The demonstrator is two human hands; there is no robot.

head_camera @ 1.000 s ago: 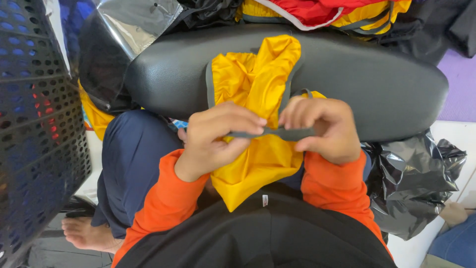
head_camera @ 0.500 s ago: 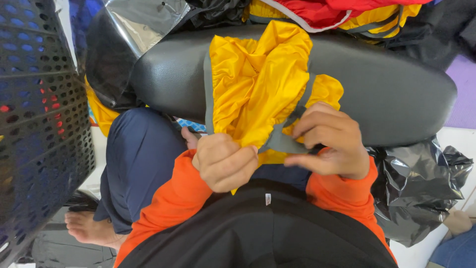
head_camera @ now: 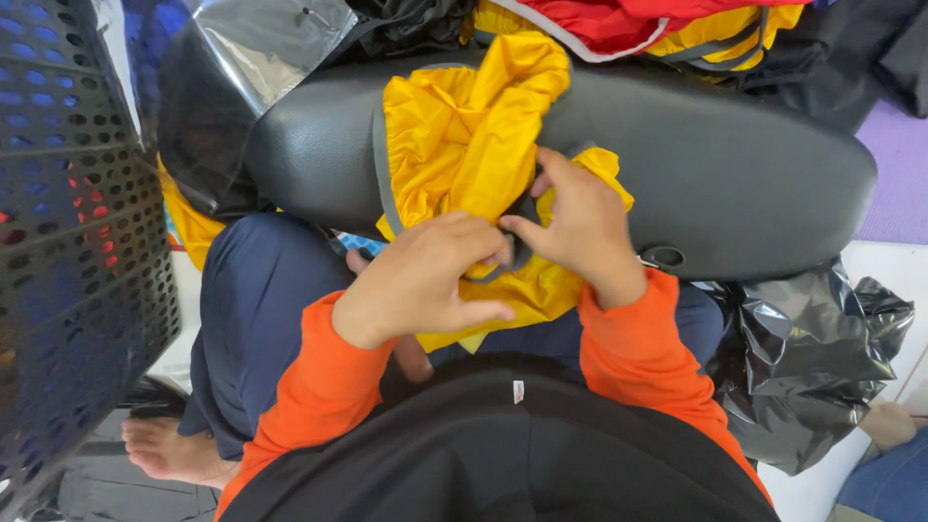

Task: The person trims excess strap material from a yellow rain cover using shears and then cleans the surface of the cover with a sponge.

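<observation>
Yellow garment point(head_camera: 464, 135) (grey-edged), pinched between both hands' grip

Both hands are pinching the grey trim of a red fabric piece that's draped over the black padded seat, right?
Not quite: the fabric is yellow, not red. The head view shows the left hand and right hand gripping the grey trim of the yellow fabric piece, which is draped over the black padded seat. Red cloth lies only in the pile beyond the seat.

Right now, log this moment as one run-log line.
left hand: grips yellow fabric | right hand: pinches grey trim | fabric on black seat
</observation>
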